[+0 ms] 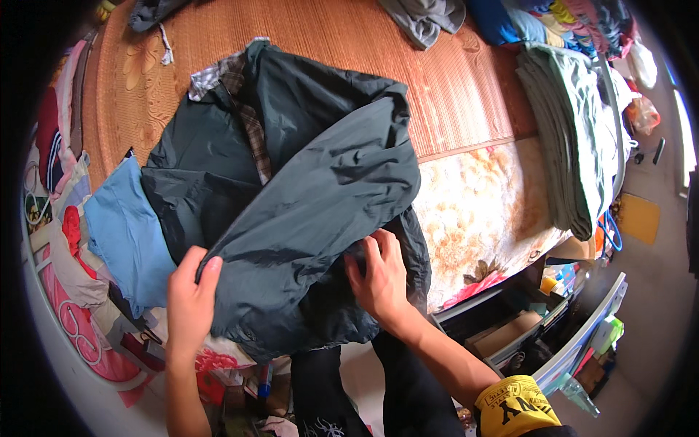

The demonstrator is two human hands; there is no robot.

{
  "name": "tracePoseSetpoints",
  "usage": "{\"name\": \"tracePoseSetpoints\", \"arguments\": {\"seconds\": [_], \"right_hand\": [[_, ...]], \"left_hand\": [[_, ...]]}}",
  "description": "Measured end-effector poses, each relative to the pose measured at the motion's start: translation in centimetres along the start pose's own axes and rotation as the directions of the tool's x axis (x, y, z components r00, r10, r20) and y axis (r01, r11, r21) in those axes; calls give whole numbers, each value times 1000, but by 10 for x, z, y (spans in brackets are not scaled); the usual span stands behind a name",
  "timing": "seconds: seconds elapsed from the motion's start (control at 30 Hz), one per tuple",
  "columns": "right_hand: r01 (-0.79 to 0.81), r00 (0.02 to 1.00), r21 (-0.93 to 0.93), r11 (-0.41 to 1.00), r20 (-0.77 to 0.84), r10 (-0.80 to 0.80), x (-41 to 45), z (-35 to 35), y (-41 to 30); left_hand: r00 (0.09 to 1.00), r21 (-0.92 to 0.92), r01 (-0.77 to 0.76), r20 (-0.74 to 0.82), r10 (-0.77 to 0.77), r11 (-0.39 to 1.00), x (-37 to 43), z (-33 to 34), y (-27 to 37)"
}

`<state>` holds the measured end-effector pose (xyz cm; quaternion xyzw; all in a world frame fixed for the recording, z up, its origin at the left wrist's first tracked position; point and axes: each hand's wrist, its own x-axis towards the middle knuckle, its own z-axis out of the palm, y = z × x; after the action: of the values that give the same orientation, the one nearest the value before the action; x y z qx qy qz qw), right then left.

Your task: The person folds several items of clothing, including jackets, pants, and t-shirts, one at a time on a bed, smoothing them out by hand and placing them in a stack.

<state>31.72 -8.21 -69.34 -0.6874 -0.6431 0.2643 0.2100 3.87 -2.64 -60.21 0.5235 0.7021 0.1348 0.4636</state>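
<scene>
A dark grey-green garment of thin fabric [327,185], apparently a jacket, lies spread over the near side of the bed. Brown plaid lining [252,134] shows along its opening. My left hand [192,297] pinches the garment's edge between thumb and fingers at the lower left. On the lower right part rests my right hand [379,276], its fingers bent against the fabric; some fingertips are hidden by folds, so I cannot tell whether it grips. Left of the garment, close to my left hand, lies a light blue piece of clothing [131,229].
A woven brown mat [464,104] covers much of the bed, above a floral blanket [480,218]. Folded grey-green fabric [568,142] hangs at the right edge near the bed rail. Below stands an open drawer [502,333]. Grey clothing [428,19] lies at the far side.
</scene>
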Motion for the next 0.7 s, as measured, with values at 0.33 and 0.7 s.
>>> {"name": "tracePoseSetpoints", "arguments": {"seconds": [0.33,0.7], "right_hand": [[-378,901,737,561,151,408,8,3,24],[-480,702,864,-151,482,524,69,8,42]], "left_hand": [[957,189,182,191,-218,965,-29,-1,-114],[806,-128,-575,-259,533,808,208,112,67]]}}
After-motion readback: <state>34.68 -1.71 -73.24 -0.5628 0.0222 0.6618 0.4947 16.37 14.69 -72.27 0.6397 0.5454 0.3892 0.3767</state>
